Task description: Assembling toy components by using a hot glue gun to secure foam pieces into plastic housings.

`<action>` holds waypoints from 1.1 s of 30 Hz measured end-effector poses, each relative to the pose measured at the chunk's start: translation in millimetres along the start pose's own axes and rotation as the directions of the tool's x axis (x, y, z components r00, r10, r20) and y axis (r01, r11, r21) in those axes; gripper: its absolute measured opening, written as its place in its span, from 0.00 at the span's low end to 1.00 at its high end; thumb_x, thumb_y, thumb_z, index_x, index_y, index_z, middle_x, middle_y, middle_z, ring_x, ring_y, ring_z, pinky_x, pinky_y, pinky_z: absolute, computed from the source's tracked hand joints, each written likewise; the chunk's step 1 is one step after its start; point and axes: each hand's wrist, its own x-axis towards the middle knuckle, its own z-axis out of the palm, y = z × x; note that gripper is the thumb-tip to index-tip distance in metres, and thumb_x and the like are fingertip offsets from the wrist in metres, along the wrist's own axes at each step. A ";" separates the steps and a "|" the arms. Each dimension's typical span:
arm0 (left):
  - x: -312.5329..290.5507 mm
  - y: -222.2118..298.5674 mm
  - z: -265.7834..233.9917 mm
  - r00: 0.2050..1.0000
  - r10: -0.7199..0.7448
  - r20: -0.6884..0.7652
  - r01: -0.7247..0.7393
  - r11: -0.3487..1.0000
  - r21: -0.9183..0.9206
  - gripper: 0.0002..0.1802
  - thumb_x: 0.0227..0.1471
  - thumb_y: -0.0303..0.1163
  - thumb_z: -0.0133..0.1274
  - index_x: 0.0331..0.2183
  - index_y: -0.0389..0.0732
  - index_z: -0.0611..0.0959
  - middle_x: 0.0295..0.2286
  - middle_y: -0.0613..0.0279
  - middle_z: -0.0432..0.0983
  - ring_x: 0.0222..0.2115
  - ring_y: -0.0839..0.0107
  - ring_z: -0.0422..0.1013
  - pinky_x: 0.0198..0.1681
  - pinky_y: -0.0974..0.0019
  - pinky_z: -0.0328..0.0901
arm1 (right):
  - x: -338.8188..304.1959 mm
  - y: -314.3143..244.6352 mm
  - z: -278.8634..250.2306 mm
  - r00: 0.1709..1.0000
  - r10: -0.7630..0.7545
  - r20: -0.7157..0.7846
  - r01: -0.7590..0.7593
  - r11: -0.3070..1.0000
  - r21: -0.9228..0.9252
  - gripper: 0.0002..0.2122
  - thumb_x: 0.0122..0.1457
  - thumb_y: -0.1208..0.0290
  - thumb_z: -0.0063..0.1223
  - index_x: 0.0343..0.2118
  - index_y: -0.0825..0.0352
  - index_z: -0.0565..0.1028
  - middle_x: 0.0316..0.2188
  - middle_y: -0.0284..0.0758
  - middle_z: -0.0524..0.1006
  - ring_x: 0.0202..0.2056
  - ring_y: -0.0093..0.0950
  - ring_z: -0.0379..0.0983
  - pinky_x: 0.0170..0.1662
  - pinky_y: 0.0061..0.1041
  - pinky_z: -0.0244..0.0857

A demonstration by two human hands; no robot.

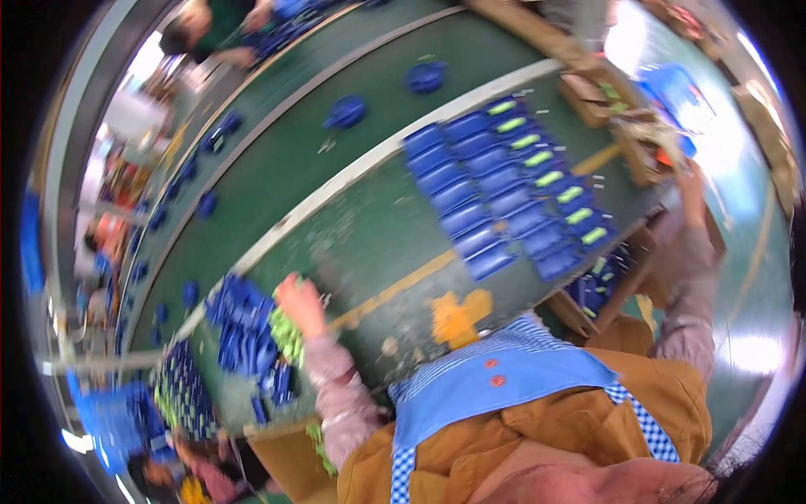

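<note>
My left hand [301, 304] is at the left of the green work table, its fingers curled over a heap of small lime-green pieces [287, 338]; a bit of green shows at the fingertips. Beside that heap lies a pile of dark blue plastic parts [243, 332]. My right hand [692, 191] reaches out to the far right, by a small cardboard box [642, 155] with small items in it. Blur hides what its fingers do. Between my hands, blue plastic parts [476, 211] lie in neat columns; the right-hand column carries green pieces [549, 179].
Beyond a pale rail [336, 183] runs a green conveyor belt [285, 160] with scattered blue parts [346, 111]. An open carton [579, 315] of blue and green parts stands at the near right edge. Co-workers [201, 34] sit across the belt and at left. Yellow tape [460, 317] marks the table.
</note>
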 end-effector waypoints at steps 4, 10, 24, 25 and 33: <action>12.0 -25.3 7.6 0.992 -0.030 0.120 0.019 0.995 0.093 0.16 0.37 0.22 0.54 0.35 0.37 0.79 0.30 0.47 0.73 0.34 0.47 0.69 0.38 0.52 0.64 | 3.8 -58.8 -10.1 0.996 0.079 0.048 -0.077 0.996 -0.037 0.17 0.48 0.71 0.55 0.42 0.69 0.74 0.40 0.47 0.74 0.44 0.43 0.70 0.49 0.38 0.63; 25.2 16.5 9.9 0.991 -0.055 0.120 0.040 0.991 0.125 0.16 0.41 0.20 0.51 0.37 0.38 0.77 0.31 0.49 0.73 0.35 0.52 0.70 0.37 0.55 0.64 | 13.9 -52.9 -26.0 0.981 0.170 0.093 -0.140 0.954 -0.265 0.17 0.48 0.70 0.54 0.42 0.69 0.73 0.41 0.45 0.74 0.44 0.44 0.70 0.49 0.38 0.64; 16.8 32.7 -32.8 0.858 -0.194 0.475 0.451 -0.156 -0.879 0.09 0.52 0.26 0.53 0.37 0.33 0.77 0.28 0.63 0.73 0.24 0.75 0.68 0.28 0.73 0.64 | 70.4 119.5 24.0 0.940 0.068 0.335 -0.002 0.981 -0.196 0.16 0.52 0.67 0.52 0.40 0.73 0.74 0.35 0.54 0.75 0.40 0.50 0.71 0.44 0.43 0.63; 11.2 39.5 -44.3 0.827 -0.268 0.494 0.461 -0.178 -0.869 0.08 0.53 0.26 0.53 0.36 0.34 0.77 0.28 0.62 0.74 0.23 0.73 0.69 0.27 0.72 0.64 | 64.3 102.5 52.7 0.939 0.005 0.345 0.037 0.993 -0.113 0.16 0.51 0.66 0.54 0.38 0.73 0.74 0.34 0.54 0.75 0.39 0.51 0.71 0.43 0.43 0.64; -12.0 57.5 -20.1 0.796 -0.065 0.602 0.477 -0.545 -0.689 0.05 0.49 0.28 0.56 0.30 0.39 0.78 0.26 0.62 0.75 0.26 0.71 0.73 0.29 0.69 0.68 | 94.9 -148.7 222.3 0.879 -0.418 0.230 0.262 0.825 0.500 0.13 0.52 0.69 0.55 0.37 0.72 0.73 0.25 0.39 0.75 0.32 0.35 0.72 0.37 0.32 0.66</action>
